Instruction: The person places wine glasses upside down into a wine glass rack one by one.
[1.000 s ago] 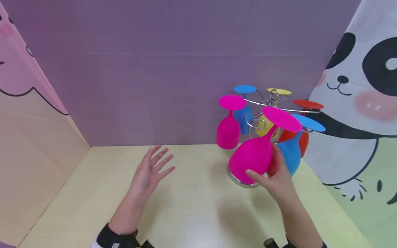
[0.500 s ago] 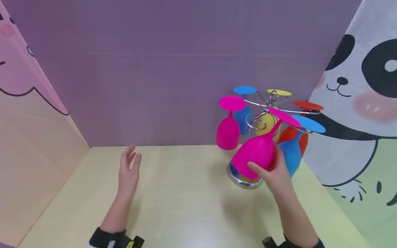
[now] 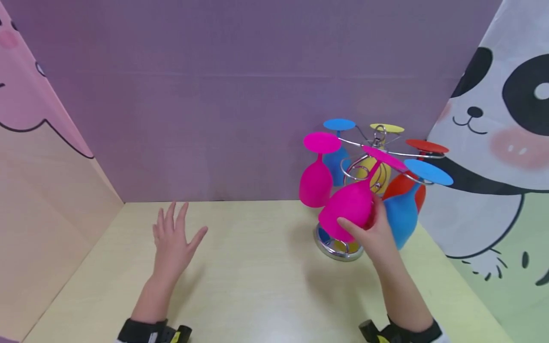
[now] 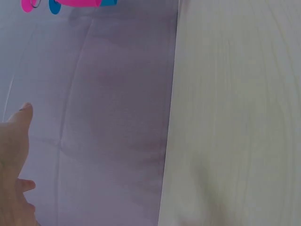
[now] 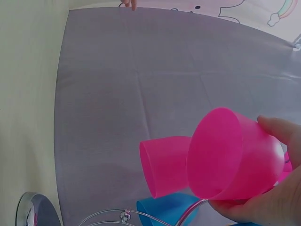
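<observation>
My right hand [image 3: 377, 238] grips a pink plastic goblet [image 3: 347, 209] round its bowl, tilted upside down, thumb on the near side. The goblet's foot overlaps the front of a silver wire glass rack [image 3: 358, 143] in the head view; in the right wrist view its open mouth [image 5: 214, 153] faces the camera. Other upside-down goblets hang from the rack: a pink one [image 3: 316, 183] at left, a blue one [image 3: 403, 214] at right, a red one [image 3: 400, 186] behind that, plus blue and yellow ones at the back. My left hand [image 3: 171, 247] is raised over the table, fingers spread, holding nothing.
The rack's round chrome base [image 3: 340, 256] stands on a pale wooden table [image 3: 249, 276]. A purple backdrop [image 3: 214, 119] rises behind the table. Panels with cartoon animals, including a panda [image 3: 493, 119], stand on both sides.
My left hand has moved left and turned, its fingers spreading again. The pink goblet in my right hand has risen slightly and shifted, uncovering more of the rack's base.
</observation>
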`<state>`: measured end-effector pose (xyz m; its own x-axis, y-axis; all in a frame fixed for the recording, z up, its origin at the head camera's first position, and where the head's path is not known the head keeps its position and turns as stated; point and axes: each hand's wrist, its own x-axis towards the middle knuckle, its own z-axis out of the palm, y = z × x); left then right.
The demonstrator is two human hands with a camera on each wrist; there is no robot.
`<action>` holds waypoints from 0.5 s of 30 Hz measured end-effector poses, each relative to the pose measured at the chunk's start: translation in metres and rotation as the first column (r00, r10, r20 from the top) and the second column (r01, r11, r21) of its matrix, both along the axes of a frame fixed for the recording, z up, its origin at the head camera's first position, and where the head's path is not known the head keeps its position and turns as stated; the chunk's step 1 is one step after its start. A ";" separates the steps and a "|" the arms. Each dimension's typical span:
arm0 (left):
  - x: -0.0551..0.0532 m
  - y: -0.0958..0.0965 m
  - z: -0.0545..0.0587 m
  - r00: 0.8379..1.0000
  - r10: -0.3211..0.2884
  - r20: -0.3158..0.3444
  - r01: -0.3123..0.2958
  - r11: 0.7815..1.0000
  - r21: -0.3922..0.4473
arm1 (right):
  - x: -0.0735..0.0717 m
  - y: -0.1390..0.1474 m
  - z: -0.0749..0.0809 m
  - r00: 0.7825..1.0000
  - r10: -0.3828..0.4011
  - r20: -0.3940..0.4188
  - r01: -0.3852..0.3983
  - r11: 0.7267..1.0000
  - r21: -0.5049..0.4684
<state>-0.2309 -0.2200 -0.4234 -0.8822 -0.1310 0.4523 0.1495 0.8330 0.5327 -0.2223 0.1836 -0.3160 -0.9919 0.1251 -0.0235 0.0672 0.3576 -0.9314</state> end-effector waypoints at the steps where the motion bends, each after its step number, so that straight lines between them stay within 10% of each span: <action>1: 0.000 -0.001 -0.001 1.000 -0.004 0.009 0.004 1.000 -0.026 | -0.001 0.000 0.000 1.000 0.001 0.002 -0.001 1.000 0.005; 15: -0.003 -0.008 -0.017 0.980 0.001 0.198 0.026 0.991 -0.134 | -0.012 -0.006 0.001 0.996 0.086 -0.015 -0.086 0.996 0.025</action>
